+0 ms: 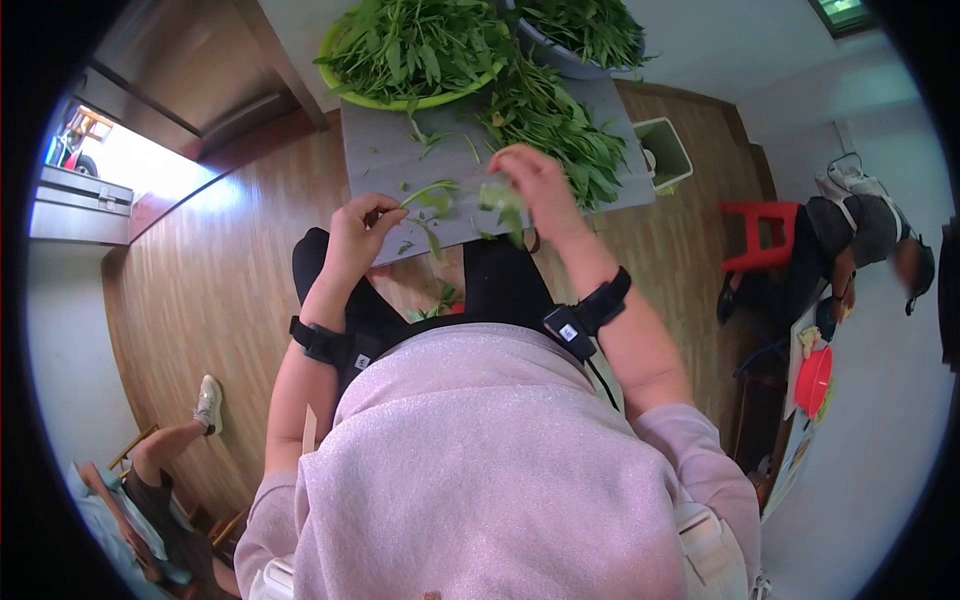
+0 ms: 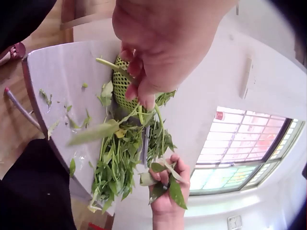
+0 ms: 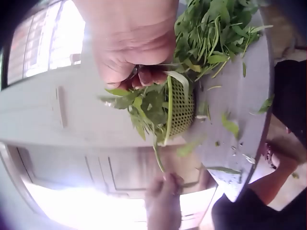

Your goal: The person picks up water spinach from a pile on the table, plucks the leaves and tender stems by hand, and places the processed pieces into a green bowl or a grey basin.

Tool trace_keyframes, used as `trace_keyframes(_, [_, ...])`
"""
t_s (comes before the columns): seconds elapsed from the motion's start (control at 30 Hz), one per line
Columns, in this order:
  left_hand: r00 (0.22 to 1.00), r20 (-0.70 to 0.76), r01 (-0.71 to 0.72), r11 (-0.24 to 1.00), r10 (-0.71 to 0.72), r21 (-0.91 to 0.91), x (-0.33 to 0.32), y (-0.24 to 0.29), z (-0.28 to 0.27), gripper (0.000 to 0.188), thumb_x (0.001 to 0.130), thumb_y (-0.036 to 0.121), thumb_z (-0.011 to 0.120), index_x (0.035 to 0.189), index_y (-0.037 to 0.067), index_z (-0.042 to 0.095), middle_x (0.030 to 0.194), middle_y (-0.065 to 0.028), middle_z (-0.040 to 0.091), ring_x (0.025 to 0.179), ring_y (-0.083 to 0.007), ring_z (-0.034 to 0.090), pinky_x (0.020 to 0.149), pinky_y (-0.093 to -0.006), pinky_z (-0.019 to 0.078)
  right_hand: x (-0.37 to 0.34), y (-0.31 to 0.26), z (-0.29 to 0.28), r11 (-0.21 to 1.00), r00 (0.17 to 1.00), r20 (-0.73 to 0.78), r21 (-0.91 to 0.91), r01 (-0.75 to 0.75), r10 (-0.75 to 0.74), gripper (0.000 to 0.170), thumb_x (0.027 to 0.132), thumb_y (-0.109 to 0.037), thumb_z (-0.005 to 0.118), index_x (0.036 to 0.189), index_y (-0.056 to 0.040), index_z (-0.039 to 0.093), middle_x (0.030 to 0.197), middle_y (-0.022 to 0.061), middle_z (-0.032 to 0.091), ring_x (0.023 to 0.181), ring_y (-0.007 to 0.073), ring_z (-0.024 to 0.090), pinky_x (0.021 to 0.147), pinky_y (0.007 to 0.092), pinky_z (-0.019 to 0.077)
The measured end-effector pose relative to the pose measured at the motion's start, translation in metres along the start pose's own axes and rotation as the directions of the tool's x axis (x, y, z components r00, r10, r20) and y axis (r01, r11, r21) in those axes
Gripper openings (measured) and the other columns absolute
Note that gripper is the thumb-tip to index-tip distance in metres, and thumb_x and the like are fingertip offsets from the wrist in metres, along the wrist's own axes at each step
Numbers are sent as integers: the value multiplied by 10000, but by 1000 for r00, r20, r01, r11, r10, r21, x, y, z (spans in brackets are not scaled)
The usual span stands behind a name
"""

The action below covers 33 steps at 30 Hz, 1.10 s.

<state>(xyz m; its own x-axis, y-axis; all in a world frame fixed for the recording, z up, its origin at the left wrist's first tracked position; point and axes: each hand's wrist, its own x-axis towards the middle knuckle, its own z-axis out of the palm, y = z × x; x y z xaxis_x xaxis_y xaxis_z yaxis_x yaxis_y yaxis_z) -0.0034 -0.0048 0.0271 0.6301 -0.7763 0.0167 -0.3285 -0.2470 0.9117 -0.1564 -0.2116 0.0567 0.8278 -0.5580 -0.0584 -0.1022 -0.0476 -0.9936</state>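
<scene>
Over the front of the grey table (image 1: 385, 150), the left hand (image 1: 358, 235) pinches a green stem (image 1: 428, 190) between thumb and fingers. In the left wrist view that hand (image 2: 165, 48) has a leafy stem at its fingertips. To its right the right hand (image 1: 545, 190) has curled fingers around leafy pieces (image 1: 503, 200), blurred in the head view. The left wrist view shows leaves (image 2: 176, 191) in the right hand's fingers. Beside the right hand lies a pile of leafy stems (image 1: 560, 130) on the table.
A green basket (image 1: 410, 100) heaped with greens stands at the table's back, beside a second full basin (image 1: 570, 65). Loose leaf bits lie on the tabletop. A bin (image 1: 663, 155) and red stool (image 1: 760, 235) are at the right; people sit at both sides.
</scene>
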Motion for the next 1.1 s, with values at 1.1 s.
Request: trace_keyframes(1.1, [980,182,100,987,-76,-127,6,-14,-5,143,844,81,621,927,-33,647,782,-47,655,759,-94,586,702,-232,451,18,21,20,958,949,282,-202,204,-143,195,847,-179,554,850,-8,647,713,50,588,673,162,538,630,315,421])
